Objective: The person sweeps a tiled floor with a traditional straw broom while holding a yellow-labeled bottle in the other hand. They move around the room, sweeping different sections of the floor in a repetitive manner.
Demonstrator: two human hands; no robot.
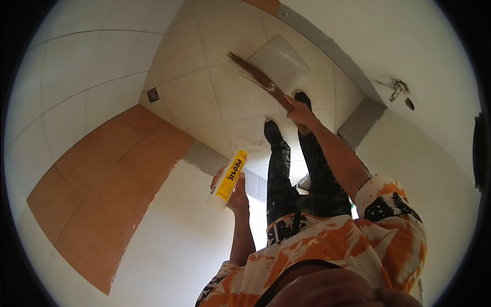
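My left hand [238, 198] is wrapped round a white sealant cartridge [229, 179] with a yellow label. The cartridge is tilted, its upper end leaning to the right. In my right hand [302, 113] is a brown hand broom [263, 79], gripped by its bound end. Its loose bristles point away from me to the upper left, over the tiled floor [186, 46]. The bristle ends fan out close to a pale square slab [280, 61] on the floor; whether they touch it I cannot tell.
A small square floor drain [153, 95] lies near the left wall. Orange-brown tiles [102, 169] cover part of that wall, beside white tiles [97, 66]. Grey skirting tiles [353, 69] edge the right wall, which has a dark-stained hole [399, 91]. My shoes [272, 131] stand on the floor.
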